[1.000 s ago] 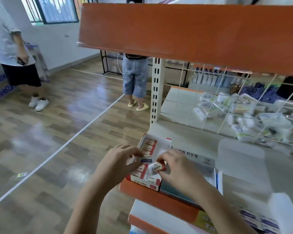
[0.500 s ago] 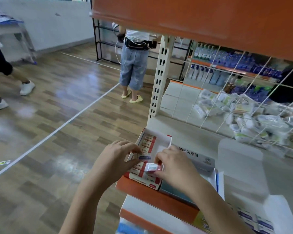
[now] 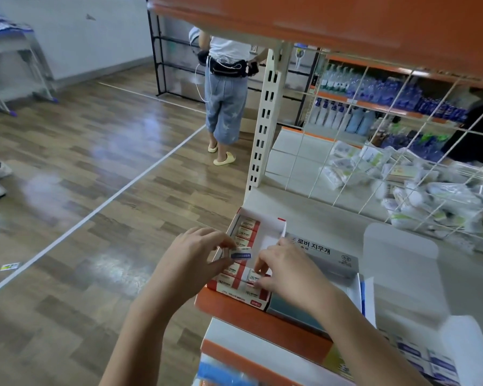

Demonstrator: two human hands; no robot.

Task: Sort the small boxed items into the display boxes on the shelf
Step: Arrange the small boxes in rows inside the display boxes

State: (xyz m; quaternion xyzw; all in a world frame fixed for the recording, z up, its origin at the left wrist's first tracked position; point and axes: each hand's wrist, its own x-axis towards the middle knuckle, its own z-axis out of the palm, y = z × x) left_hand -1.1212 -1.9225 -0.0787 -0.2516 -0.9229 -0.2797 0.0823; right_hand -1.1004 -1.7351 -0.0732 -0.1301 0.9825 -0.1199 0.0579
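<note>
A red-and-white display box stands open on the orange-edged shelf, with a row of small red-and-white boxed items along its left side. My left hand pinches a small blue-and-white boxed item just above that row. My right hand holds a small red-and-white boxed item down in the near right part of the display box. To the right lies a blue-and-white display box with Korean lettering on its raised lid.
A white slotted post and a wire grid back the shelf, with wrapped packets piled behind the grid. An orange shelf overhangs. A person in jeans stands on the wooden floor beyond.
My right hand has lowered its small red-and-white box into the display box. My left hand keeps the blue box in place. The view has tilted up and left.
</note>
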